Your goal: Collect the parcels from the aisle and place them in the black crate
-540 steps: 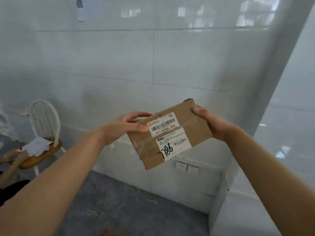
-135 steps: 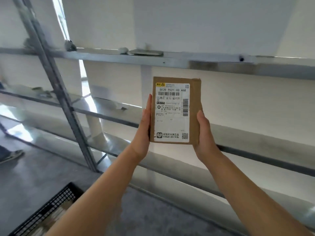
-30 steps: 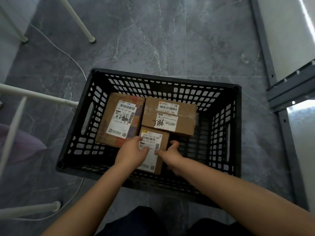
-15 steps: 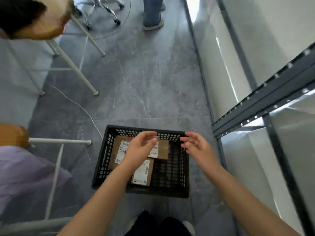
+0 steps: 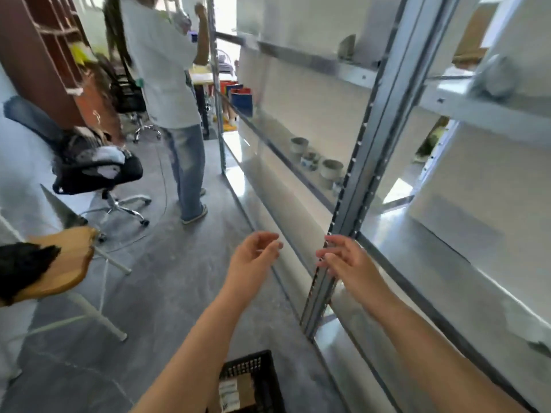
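Left hand (image 5: 253, 259), right hand (image 5: 350, 262), fingers (image 5: 335, 244) loose and empty, black crate (image 5: 270, 383), parcel (image 5: 246, 389) label illegible

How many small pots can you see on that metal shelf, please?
3, along the shelf: farthest pot, middle pot, nearest pot beside the upright; another may hide behind it.

Black crate (image 5: 265, 374), brown parcel (image 5: 244, 391)
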Demonstrator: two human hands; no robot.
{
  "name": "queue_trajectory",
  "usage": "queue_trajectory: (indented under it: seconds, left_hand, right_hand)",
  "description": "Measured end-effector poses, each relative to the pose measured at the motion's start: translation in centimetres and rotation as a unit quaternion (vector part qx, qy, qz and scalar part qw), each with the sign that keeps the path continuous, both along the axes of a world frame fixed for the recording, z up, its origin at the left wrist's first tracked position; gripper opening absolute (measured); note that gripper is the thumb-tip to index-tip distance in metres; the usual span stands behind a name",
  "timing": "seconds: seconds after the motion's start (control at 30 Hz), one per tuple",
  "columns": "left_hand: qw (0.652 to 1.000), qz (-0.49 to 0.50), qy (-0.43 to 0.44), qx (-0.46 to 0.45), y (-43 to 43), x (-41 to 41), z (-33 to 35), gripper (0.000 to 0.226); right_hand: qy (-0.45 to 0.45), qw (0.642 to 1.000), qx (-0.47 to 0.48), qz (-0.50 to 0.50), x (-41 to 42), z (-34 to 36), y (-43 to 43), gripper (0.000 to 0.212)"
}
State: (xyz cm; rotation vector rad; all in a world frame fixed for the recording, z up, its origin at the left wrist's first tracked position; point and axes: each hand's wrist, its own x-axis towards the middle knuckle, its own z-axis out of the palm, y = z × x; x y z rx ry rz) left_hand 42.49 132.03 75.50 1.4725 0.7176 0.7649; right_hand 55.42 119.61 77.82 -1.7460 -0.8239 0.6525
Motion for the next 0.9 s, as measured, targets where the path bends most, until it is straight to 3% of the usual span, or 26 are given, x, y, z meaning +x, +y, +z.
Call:
queue_trajectory:
  seconds: [0.23, 0.47, 0.6, 0.9]
  left_hand:
    - [0.974, -0.189, -0.062, 0.104, -6.6, 3.0, 5.5, 0.02]
    - [0.929, -0.344, -0.11, 0.079, -19.2, 5.2, 6.1, 0.026]
    - [0.875, -0.457, -0.125, 0.096, -28.1, 4.3, 7.6, 0.026]
    - [0.786, -0.585, -0.159, 0.121, -51.3, -0.3, 9.6, 0.03]
  right_hand:
    - [-0.024, 0.981, 0.078, -0.179, -2.7, 5.4, -10.0, 0.025]
    - [-0.019, 0.912, 0.099, -0.398, -8.3, 6.3, -24.4, 0.024]
    - [-0.04, 0.858, 0.113, -0.5, -12.0, 7.3, -33.2, 0.025]
    - [-0.111, 0.757, 0.115, -0.633, -23.5, 8.2, -53.2, 0.027]
